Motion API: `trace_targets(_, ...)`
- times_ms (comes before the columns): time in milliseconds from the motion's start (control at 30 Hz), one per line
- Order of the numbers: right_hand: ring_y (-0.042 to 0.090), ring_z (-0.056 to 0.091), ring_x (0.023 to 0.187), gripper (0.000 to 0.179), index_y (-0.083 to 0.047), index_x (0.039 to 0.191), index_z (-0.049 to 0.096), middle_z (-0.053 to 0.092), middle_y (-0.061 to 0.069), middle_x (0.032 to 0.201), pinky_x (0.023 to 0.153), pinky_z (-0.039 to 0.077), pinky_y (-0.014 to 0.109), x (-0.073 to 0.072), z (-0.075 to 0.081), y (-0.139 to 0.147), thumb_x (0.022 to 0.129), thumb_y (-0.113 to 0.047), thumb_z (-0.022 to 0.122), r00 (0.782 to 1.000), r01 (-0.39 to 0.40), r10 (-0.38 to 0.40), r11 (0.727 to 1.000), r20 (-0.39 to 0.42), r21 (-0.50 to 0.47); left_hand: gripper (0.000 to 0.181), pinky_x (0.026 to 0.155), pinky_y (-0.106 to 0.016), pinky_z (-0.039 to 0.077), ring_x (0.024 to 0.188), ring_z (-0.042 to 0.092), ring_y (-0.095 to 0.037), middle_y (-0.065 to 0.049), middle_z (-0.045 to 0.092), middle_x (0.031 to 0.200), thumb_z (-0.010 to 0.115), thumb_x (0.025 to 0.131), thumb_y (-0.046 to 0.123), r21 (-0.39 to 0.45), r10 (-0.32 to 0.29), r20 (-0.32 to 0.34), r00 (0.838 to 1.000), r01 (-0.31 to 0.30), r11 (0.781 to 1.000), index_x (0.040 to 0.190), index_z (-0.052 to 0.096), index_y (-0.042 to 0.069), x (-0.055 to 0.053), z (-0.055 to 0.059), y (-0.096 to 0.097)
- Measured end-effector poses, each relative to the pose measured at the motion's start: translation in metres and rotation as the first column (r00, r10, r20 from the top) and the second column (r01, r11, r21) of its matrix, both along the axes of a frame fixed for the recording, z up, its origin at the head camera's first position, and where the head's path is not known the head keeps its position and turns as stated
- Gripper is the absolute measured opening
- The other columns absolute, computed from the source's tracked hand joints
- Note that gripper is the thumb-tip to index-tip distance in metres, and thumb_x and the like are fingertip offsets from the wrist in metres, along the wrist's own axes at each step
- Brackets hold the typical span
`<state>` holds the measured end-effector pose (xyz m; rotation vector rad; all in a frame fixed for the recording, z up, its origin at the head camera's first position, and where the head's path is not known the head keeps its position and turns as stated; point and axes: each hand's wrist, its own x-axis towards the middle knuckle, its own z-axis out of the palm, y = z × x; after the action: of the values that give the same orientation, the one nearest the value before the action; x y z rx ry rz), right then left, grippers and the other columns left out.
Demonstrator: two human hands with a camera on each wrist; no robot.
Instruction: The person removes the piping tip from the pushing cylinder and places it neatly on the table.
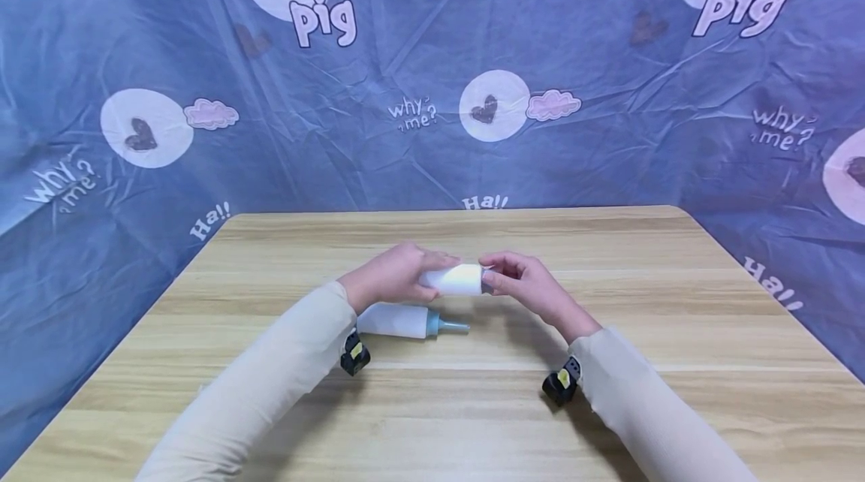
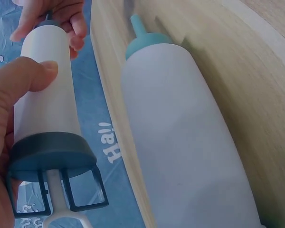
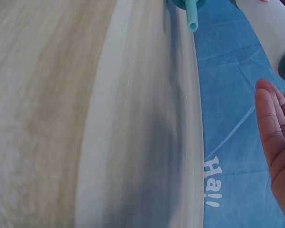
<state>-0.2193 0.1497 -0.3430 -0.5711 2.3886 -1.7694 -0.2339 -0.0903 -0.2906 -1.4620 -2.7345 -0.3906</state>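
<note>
Over the desk (image 1: 446, 407): the white tube (image 1: 459, 280) is held up off the wood between left hand (image 1: 399, 274) and right hand (image 1: 525, 284), its long axis run from left to right.
Dark cap (image 1: 487, 281): pointed at the right hand, the nearer one, so probably no turning of the tube is needed to reach it.
Right fingers: set about the cap; whether it is pinched or merely surrounded cannot be told.
Left grip: the tube's body is clasped, with the thumb laid on its wall.
Plunger handle (image 2: 57, 194): left jutting from the end opposite the cap.
Second tube (image 1: 395, 321): laid on the desk on the near side, roughly parallel, its teal nozzle (image 1: 451, 326) also aimed rightward.
Blue cloth (image 1: 378, 159): hung behind the desk.
</note>
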Motion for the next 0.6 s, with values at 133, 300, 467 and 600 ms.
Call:
trace_targets(133, 0.013, 0.063, 0.072, 0.035, 0.01, 0.104, 0.058, 0.065, 0.01, 0.084, 0.07, 0.056, 0.031, -0.0013, -0.0021, 0.0, 0.089, -0.022, 0.058, 0.999, 0.015, -0.015, 1.0, 0.041, 0.004, 0.056, 0.09, -0.031, 0.048, 0.106, 0.06, -0.024, -0.01, 0.053, 0.129, 0.068, 0.078, 0.019, -0.021, 0.011, -0.005, 1.0, -0.011, 1.0, 0.13, 0.049, 0.01, 0.0005, -0.0022, -0.0008)
trace_targets(300, 0.012, 0.062, 0.069, 0.032, 0.01, 0.101, 0.059, 0.065, 0.006, 0.079, 0.067, 0.056, 0.029, -0.0019, -0.003, -0.0007, 0.086, -0.019, 0.061, 0.999, 0.024, -0.024, 1.0, 0.035, 0.001, 0.057, 0.095, -0.035, 0.045, 0.113, 0.055, -0.026, -0.011, 0.052, 0.13, 0.068, 0.079, 0.02, -0.032, 0.019, -0.013, 1.0, -0.019, 0.999, 0.131, 0.048, 0.01, 0.0005, -0.0036, -0.0018)
trace_targets(467, 0.011, 0.06, 0.075, 0.033, 0.005, 0.104, 0.06, 0.064, 0.008, 0.086, 0.07, 0.054, 0.024, -0.001, -0.0027, -0.0011, 0.079, -0.014, 0.069, 0.999, 0.045, -0.044, 0.999, -0.011, 0.021, 0.057, 0.096, -0.036, 0.044, 0.114, 0.055, -0.027, -0.012, 0.051, 0.13, 0.068, 0.079, 0.021, -0.044, 0.02, -0.018, 1.0, -0.021, 0.999, 0.131, 0.048, 0.01, 0.0003, -0.0032, -0.0024)
trace_targets(600, 0.013, 0.06, 0.082, 0.037, 0.0, 0.104, 0.061, 0.064, 0.01, 0.093, 0.072, 0.053, 0.023, -0.0008, -0.002, -0.0016, 0.073, -0.015, 0.074, 0.997, 0.069, -0.068, 0.996, -0.032, 0.056, 0.057, 0.097, -0.036, 0.044, 0.114, 0.054, -0.027, -0.011, 0.052, 0.13, 0.068, 0.079, 0.022, -0.051, 0.016, -0.025, 1.0, -0.018, 0.999, 0.131, 0.048, 0.01, 0.0, -0.0033, -0.0026)
